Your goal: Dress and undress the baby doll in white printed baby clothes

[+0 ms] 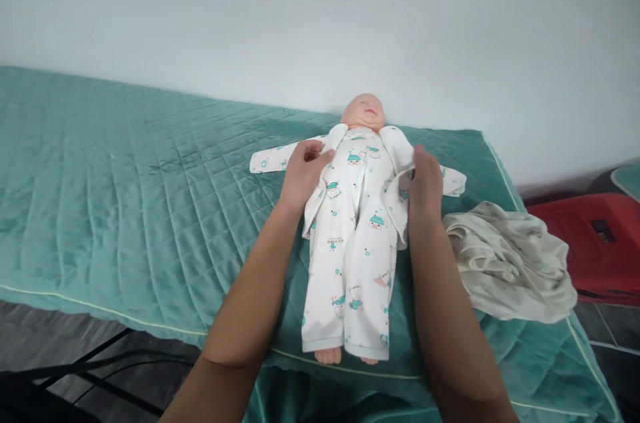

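Note:
A baby doll [364, 111] lies on its back, its head toward the wall and its feet toward me. It wears white printed pants [350, 263], pulled up high over its chest, and a matching baby jacket [397, 146] that hangs open at the front. My left hand [304, 173] is at the jacket's left front, thumb and fingers curled on the cloth. On the other side my right hand [426, 179] is closed on the right front flap, which folds outward. Both sleeves stretch out sideways; no doll hands show at the cuffs.
A green quilted cover [150, 209] lies under the doll, against a pale wall [280, 23]. Crumpled off-white cloth [507, 259] rests to the right. Beyond the right edge stands a red plastic object [595, 243]. Dark thin bars [100, 349] show at lower left.

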Tool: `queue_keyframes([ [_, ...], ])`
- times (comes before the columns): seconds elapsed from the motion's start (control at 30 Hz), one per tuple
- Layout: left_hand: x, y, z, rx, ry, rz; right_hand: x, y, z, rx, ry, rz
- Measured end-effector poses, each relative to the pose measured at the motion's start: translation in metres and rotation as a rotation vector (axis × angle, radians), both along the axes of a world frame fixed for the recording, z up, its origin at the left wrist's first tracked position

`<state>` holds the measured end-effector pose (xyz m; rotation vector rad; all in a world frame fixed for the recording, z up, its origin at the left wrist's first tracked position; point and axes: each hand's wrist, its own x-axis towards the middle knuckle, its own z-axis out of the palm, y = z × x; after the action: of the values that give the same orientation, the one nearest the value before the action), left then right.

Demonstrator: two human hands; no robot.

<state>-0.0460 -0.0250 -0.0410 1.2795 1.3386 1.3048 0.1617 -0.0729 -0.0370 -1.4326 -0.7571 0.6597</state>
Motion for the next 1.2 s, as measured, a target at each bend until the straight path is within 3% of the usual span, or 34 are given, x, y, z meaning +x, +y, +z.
queue_keyframes([
  [0.2,-0.006,0.001,-0.001,0.052,0.202,-0.114,0.0,0.0,-0.008,-0.007,-0.294,0.113],
  [0.27,-0.019,0.009,-0.005,0.12,0.226,-0.007,0.016,0.001,-0.01,-0.059,-0.323,0.078],
  [0.37,-0.036,0.021,-0.013,0.114,0.278,0.233,0.047,0.003,-0.011,-0.13,-0.449,-0.149],
  [0.47,-0.04,0.023,-0.017,0.106,0.494,0.284,0.063,0.004,-0.017,-0.069,-0.607,-0.281],
  [0.57,-0.03,0.018,-0.017,0.302,0.72,0.225,0.055,0.008,-0.027,0.025,-0.814,-0.133],
  [0.67,-0.018,0.017,-0.019,0.425,0.813,0.054,0.036,0.015,-0.035,0.003,-0.867,0.024],
  [0.73,-0.014,0.02,-0.024,0.405,0.85,-0.005,0.028,0.019,-0.038,-0.052,-0.849,0.016],
  [0.93,-0.014,0.032,-0.033,0.342,0.934,0.049,0.026,0.023,-0.04,-0.134,-0.902,-0.04],
  [1.2,-0.049,0.046,-0.031,0.204,0.979,0.039,0.052,0.029,-0.033,-0.312,-1.052,-0.11],
])
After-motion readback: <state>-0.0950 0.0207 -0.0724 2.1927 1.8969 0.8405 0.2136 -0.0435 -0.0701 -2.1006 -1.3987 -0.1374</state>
